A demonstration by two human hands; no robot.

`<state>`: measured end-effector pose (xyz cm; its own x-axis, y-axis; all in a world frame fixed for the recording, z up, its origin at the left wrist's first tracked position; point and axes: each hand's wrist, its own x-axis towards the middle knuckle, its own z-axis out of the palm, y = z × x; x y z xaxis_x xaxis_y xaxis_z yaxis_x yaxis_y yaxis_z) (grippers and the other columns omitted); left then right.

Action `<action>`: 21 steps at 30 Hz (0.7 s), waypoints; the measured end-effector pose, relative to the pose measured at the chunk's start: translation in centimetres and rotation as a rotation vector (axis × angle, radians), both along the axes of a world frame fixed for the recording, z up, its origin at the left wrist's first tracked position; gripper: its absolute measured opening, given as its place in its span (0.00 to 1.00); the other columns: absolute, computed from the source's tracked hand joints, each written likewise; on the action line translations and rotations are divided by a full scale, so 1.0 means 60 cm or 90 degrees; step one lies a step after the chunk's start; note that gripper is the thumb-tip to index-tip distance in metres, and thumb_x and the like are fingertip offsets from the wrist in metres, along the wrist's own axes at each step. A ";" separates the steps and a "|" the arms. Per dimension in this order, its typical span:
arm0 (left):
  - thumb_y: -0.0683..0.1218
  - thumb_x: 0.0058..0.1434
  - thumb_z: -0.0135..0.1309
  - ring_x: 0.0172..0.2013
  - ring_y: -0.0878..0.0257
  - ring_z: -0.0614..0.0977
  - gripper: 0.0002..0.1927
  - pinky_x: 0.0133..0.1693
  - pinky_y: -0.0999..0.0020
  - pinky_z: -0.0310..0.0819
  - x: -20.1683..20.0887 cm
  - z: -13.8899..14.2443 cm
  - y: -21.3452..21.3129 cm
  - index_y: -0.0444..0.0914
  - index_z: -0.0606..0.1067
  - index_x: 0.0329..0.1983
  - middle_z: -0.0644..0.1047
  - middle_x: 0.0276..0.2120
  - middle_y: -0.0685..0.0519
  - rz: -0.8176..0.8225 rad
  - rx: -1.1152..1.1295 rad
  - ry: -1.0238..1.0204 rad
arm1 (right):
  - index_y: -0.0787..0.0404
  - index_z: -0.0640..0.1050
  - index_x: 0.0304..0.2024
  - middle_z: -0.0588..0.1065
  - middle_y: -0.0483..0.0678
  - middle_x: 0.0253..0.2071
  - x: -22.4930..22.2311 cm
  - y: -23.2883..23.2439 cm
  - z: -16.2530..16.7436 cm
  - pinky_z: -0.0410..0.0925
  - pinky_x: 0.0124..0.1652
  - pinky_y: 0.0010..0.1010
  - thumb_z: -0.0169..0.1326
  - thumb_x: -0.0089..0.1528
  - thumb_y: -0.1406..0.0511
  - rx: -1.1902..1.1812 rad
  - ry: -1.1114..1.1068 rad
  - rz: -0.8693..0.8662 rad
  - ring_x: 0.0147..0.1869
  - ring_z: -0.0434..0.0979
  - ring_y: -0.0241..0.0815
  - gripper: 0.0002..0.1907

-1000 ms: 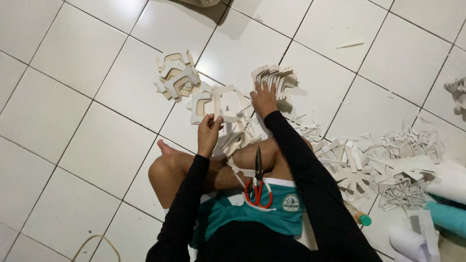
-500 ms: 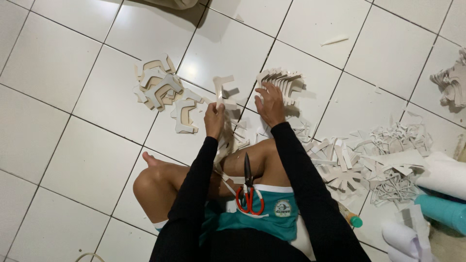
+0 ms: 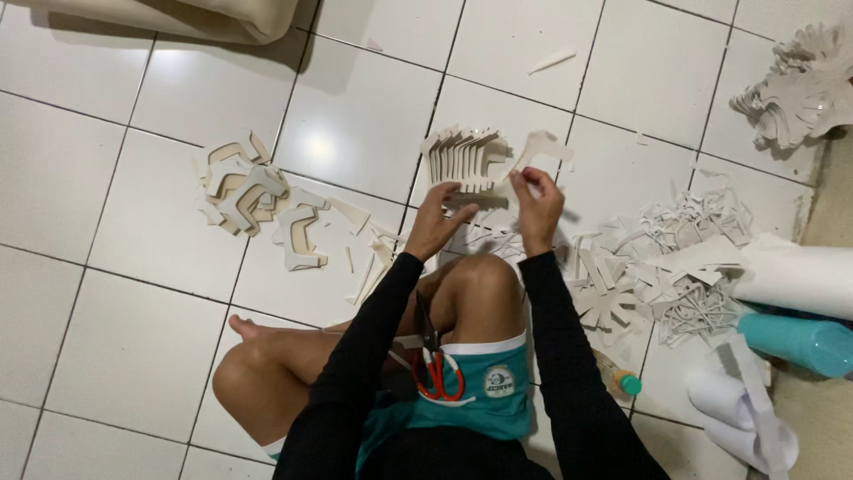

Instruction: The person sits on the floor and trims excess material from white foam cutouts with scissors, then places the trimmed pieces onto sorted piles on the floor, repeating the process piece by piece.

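Both hands [image 3: 435, 227] [image 3: 536, 206] raised above knee, fingers pinching a cutout [image 3: 539, 147].

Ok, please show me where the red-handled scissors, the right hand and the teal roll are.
red-handled scissors [image 3: 437, 373], head view, on the red handle loops.
right hand [image 3: 536, 209], head view, on the back of the hand.
teal roll [image 3: 795, 342], head view, on its side.

Few items qualified. A small round white label [image 3: 499, 381] with dark print sat on the right leg of the teal shorts [image 3: 498, 404]. No packages, signs or screens were in view on the tiled floor [image 3: 115, 293].
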<state>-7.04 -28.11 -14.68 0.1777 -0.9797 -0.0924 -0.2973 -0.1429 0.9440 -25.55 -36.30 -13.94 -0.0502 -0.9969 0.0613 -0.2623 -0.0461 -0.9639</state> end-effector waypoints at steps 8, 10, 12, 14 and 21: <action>0.46 0.53 0.66 0.61 0.35 0.69 0.42 0.60 0.49 0.65 0.023 -0.039 -0.028 0.33 0.62 0.70 0.67 0.60 0.30 0.075 -0.061 -0.219 | 0.66 0.84 0.44 0.83 0.51 0.42 0.024 -0.058 -0.001 0.72 0.50 0.29 0.63 0.62 0.60 0.089 0.150 0.139 0.49 0.84 0.41 0.15; 0.43 0.57 0.61 0.61 0.38 0.71 0.39 0.61 0.50 0.66 0.032 -0.034 -0.032 0.34 0.61 0.72 0.71 0.60 0.33 0.088 -0.048 -0.190 | 0.66 0.84 0.44 0.84 0.51 0.42 0.051 -0.057 0.003 0.72 0.51 0.30 0.64 0.61 0.60 0.115 0.114 0.173 0.49 0.83 0.41 0.15; 0.42 0.59 0.57 0.59 0.42 0.74 0.37 0.61 0.53 0.69 0.042 -0.022 -0.036 0.36 0.61 0.72 0.73 0.59 0.36 0.106 -0.002 -0.133 | 0.65 0.84 0.44 0.83 0.50 0.43 0.076 -0.055 0.013 0.71 0.51 0.30 0.64 0.61 0.60 0.130 0.067 0.197 0.50 0.83 0.40 0.15; 0.43 0.60 0.55 0.57 0.46 0.79 0.35 0.59 0.57 0.72 0.055 -0.013 -0.040 0.38 0.62 0.72 0.75 0.57 0.38 0.130 0.078 -0.047 | 0.65 0.84 0.45 0.83 0.50 0.43 0.100 -0.055 0.023 0.71 0.51 0.30 0.63 0.62 0.60 0.147 0.041 0.209 0.49 0.82 0.39 0.15; 0.39 0.58 0.56 0.63 0.41 0.73 0.34 0.62 0.49 0.67 0.139 -0.031 0.003 0.35 0.64 0.70 0.73 0.63 0.38 0.099 -0.115 -0.477 | 0.62 0.83 0.49 0.82 0.49 0.40 0.129 -0.048 0.025 0.70 0.46 0.30 0.54 0.67 0.51 0.190 0.129 0.129 0.43 0.80 0.40 0.23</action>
<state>1.30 -27.91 -16.57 0.2661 -0.9268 0.2648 -0.8530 -0.0985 0.5125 -17.84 -39.20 -12.44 0.1330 -0.9609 -0.2430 -0.4622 0.1568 -0.8728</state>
